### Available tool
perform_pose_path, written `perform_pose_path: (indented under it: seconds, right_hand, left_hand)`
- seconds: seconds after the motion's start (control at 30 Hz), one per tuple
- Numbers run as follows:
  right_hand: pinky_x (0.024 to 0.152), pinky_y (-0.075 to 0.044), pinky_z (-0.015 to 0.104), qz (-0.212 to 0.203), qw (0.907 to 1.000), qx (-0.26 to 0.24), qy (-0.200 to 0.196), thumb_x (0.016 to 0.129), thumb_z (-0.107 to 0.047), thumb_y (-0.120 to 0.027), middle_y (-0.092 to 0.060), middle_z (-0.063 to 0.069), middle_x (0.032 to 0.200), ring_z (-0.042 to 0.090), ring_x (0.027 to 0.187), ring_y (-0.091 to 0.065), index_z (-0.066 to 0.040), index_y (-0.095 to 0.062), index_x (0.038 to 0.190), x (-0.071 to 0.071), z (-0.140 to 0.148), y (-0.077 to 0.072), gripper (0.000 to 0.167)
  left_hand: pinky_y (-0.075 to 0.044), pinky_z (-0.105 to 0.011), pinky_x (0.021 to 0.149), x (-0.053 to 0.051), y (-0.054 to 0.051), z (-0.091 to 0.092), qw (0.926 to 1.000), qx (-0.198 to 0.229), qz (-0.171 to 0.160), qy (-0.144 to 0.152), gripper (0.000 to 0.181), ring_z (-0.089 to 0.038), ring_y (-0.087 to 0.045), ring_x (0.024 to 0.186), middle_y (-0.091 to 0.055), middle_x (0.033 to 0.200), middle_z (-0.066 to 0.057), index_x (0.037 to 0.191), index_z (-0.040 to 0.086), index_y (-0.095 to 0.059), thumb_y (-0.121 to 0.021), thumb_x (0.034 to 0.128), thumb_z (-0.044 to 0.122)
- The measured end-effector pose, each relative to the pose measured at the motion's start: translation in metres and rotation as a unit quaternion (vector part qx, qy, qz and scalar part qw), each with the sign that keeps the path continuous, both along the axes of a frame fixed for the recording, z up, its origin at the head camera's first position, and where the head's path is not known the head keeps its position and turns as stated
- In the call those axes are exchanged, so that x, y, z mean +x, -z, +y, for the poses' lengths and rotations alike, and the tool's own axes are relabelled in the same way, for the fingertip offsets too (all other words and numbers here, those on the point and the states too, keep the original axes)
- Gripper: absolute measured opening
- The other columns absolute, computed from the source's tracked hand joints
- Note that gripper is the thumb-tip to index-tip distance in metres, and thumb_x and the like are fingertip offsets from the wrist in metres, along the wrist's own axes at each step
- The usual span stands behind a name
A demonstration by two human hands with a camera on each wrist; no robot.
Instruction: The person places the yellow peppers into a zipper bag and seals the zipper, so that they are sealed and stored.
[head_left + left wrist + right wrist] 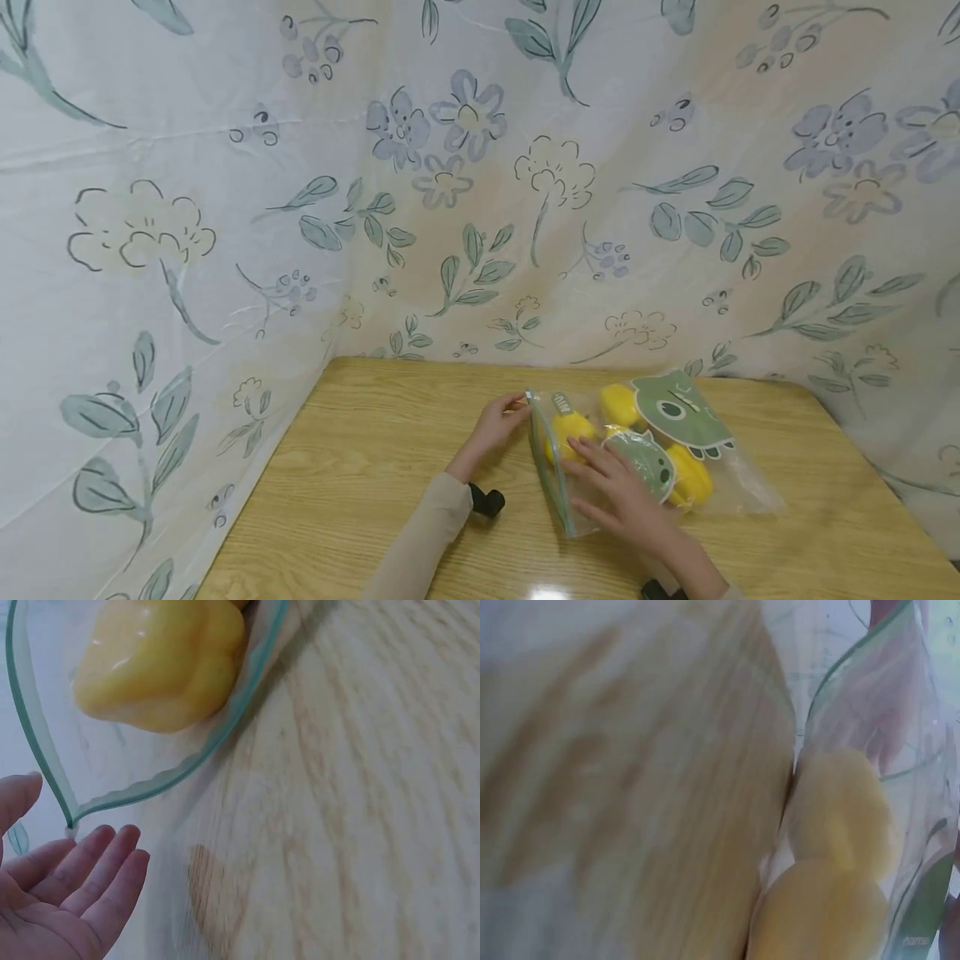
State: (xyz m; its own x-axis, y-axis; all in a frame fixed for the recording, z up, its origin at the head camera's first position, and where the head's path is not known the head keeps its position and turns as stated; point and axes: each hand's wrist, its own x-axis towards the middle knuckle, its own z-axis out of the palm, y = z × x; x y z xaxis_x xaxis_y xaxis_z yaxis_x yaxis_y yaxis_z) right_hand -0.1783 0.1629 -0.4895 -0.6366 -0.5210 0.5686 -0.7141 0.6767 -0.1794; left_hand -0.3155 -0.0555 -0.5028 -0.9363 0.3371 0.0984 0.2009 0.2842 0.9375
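A clear zip bag [738, 487] with green dinosaur prints lies on the table, its teal-edged mouth facing left. Seen from the left wrist, the mouth's two edges bow apart from a corner with a small white zip slider [71, 832]. Inside are several yellow things; the one nearest the mouth looks like a yellow bell pepper [161, 664]. My left hand [498, 427] is at the far corner of the mouth, fingers extended beside the slider; whether they touch it is unclear. Over the bag's near side, my right hand [618, 492] rests with fingers spread.
The wood-grain table [360, 450] carries the bag on its right half. A flower-patterned cloth [450, 208] hangs behind and along the left side. Black wrist mounts [487, 502] sit by the wrists.
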Motion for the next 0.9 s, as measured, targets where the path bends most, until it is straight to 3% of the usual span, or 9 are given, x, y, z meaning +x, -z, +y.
perform_pose_path:
  seconds: [0.1, 0.23, 0.33, 0.5, 0.67, 0.8, 0.9]
  right_hand:
    - [0.114, -0.011, 0.047, -0.006, 0.9998, 0.02, -0.007, 0.078, -0.045, -0.068, -0.038, 0.014, 0.144, 0.037, 0.13, -0.036, -0.02, -0.054, 0.13, 0.004, -0.001, 0.0, 0.059]
    - [0.114, -0.005, 0.049, -0.019, 0.9984, 0.049, -0.021, 0.068, -0.052, -0.074, -0.033, 0.011, 0.148, 0.038, 0.132, -0.032, -0.025, -0.052, 0.131, 0.008, -0.003, 0.001, 0.072]
    - [0.113, -0.004, 0.053, -0.023, 0.9975, 0.057, -0.035, 0.063, -0.05, -0.078, -0.031, 0.009, 0.149, 0.039, 0.133, -0.031, -0.026, -0.053, 0.13, 0.009, -0.004, 0.002, 0.076]
    - [0.112, -0.002, 0.055, -0.042, 0.9956, 0.071, -0.046, 0.065, -0.05, -0.077, -0.03, 0.008, 0.15, 0.035, 0.136, -0.027, -0.027, -0.054, 0.129, 0.011, -0.005, 0.002, 0.072]
    - [0.113, -0.002, 0.053, -0.037, 0.9941, 0.082, -0.062, 0.068, -0.048, -0.076, -0.032, 0.009, 0.149, 0.034, 0.136, -0.026, -0.028, -0.055, 0.128, 0.011, -0.006, 0.003, 0.066]
    - [0.113, -0.01, 0.048, -0.006, 0.9932, 0.085, -0.079, 0.072, -0.041, -0.075, -0.042, 0.007, 0.143, 0.032, 0.131, -0.037, -0.025, -0.061, 0.12, 0.01, -0.006, 0.004, 0.053]
    - [0.106, -0.028, 0.043, 0.011, 0.9921, 0.084, -0.092, 0.076, -0.035, -0.074, -0.055, 0.002, 0.131, 0.025, 0.121, -0.05, -0.023, -0.066, 0.111, 0.011, -0.005, 0.003, 0.038]
  left_hand:
    - [-0.05, -0.04, 0.088, -0.004, 0.0, 0.002, 0.9998, 0.011, -0.013, 0.008, 0.048, -0.031, -0.062, 0.101, -0.065, 0.108, -0.019, 0.13, -0.004, -0.049, -0.058, 0.0922, 0.026]
    - [-0.05, -0.045, 0.087, -0.007, -0.001, 0.003, 0.9963, 0.058, -0.058, 0.025, 0.053, -0.036, -0.063, 0.097, -0.063, 0.109, -0.025, 0.133, -0.008, -0.043, -0.058, 0.092, 0.022]
    - [-0.051, -0.048, 0.084, -0.006, -0.008, 0.004, 0.9928, 0.084, -0.079, 0.032, 0.054, -0.04, -0.063, 0.095, -0.061, 0.11, -0.029, 0.133, -0.011, -0.04, -0.06, 0.0909, 0.016]
    - [-0.05, -0.05, 0.084, 0.002, -0.024, 0.003, 0.9909, 0.098, -0.088, 0.027, 0.052, -0.038, -0.063, 0.095, -0.059, 0.111, -0.031, 0.131, -0.013, -0.041, -0.062, 0.0874, 0.005]
    - [-0.049, -0.05, 0.085, 0.004, -0.027, 0.004, 0.9894, 0.113, -0.089, 0.017, 0.052, -0.033, -0.065, 0.091, -0.059, 0.108, -0.033, 0.13, -0.012, -0.043, -0.064, 0.0838, -0.001]
    - [-0.052, -0.048, 0.082, 0.001, -0.026, 0.007, 0.9908, 0.112, -0.076, 0.002, 0.051, -0.03, -0.066, 0.086, -0.062, 0.102, -0.031, 0.127, -0.011, -0.046, -0.066, 0.0809, -0.004]
    - [-0.053, -0.046, 0.079, 0.001, -0.027, 0.01, 0.9925, 0.102, -0.066, -0.009, 0.049, -0.032, -0.066, 0.087, -0.063, 0.1, -0.031, 0.125, -0.01, -0.049, -0.066, 0.0798, -0.005]
